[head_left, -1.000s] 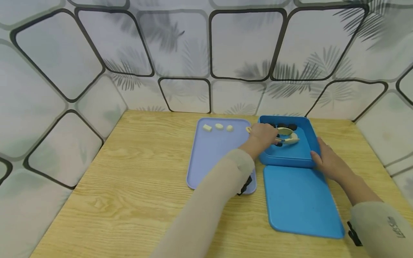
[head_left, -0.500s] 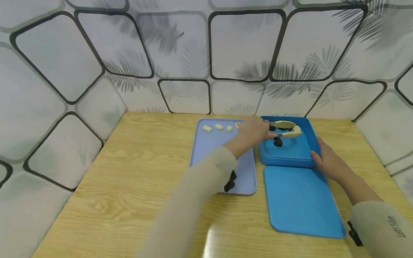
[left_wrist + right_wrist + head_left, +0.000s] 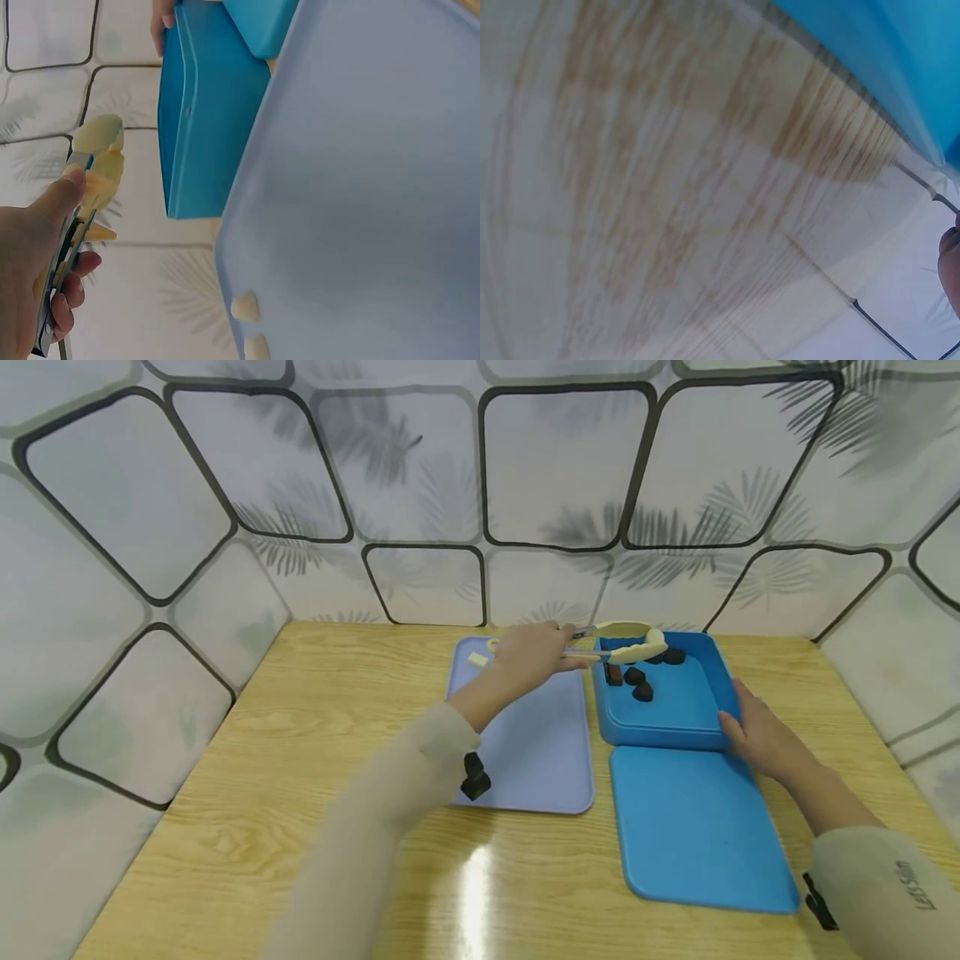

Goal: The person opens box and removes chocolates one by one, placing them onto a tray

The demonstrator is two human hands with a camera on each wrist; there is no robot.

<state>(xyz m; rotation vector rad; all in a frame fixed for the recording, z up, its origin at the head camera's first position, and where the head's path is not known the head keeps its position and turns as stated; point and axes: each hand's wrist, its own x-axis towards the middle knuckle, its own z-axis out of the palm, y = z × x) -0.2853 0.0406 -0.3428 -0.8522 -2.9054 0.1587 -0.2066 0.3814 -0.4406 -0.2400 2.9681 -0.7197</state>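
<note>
My left hand [image 3: 528, 656] grips a pair of tongs [image 3: 628, 653] with metal arms and cream-coloured heads. The heads stand apart above the back left of a blue box [image 3: 667, 739]. In the left wrist view, the thumb presses along one arm of the tongs [image 3: 97, 169] and the fingers curl round the other. Inside the box lie several dark brown pieces [image 3: 642, 692], like chocolates, towards its left and back. My right hand [image 3: 761, 735] holds the box's right wall, thumb at the front. In the right wrist view, only part of a hand [image 3: 949, 262] shows at the edge.
A lavender tray [image 3: 536, 752] lies left of the box. Small cream-white pieces [image 3: 477, 659] sit along its back edge, partly hidden by my left hand. A flat blue lid [image 3: 701, 827] lies in front of the box. Patterned cloth [image 3: 555, 468] rises behind the wooden table [image 3: 300, 760].
My left hand has lifted the tongs and drawn them left, from inside the box to above its back left. More dark pieces now show in the box. The right hand has stayed on the box.
</note>
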